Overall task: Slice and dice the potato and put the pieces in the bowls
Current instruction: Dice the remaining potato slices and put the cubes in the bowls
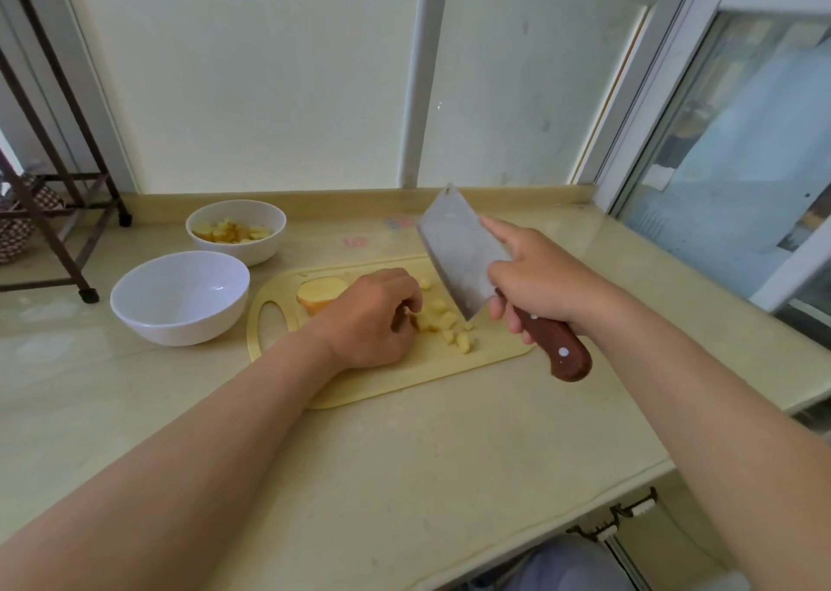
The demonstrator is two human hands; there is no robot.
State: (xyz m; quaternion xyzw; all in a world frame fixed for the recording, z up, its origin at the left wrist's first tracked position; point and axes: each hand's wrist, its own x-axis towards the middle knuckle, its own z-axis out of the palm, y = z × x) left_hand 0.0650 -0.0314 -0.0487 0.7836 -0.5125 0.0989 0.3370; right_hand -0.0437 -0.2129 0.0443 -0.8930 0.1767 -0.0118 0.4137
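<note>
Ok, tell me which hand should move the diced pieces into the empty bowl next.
Left. The left hand lies against the diced pieces, on the side of the empty bowl; the right hand grips the cleaver, so it is likely less free.

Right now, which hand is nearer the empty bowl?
Left. The left hand is over the cutting board beside the empty bowl; the right hand, gripping the cleaver, is farther right.

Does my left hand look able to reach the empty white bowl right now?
Probably yes. The left hand, curled over diced potato pieces on the pale yellow cutting board, has the empty white bowl just to its left; only the low potato half lies near that path.
</note>
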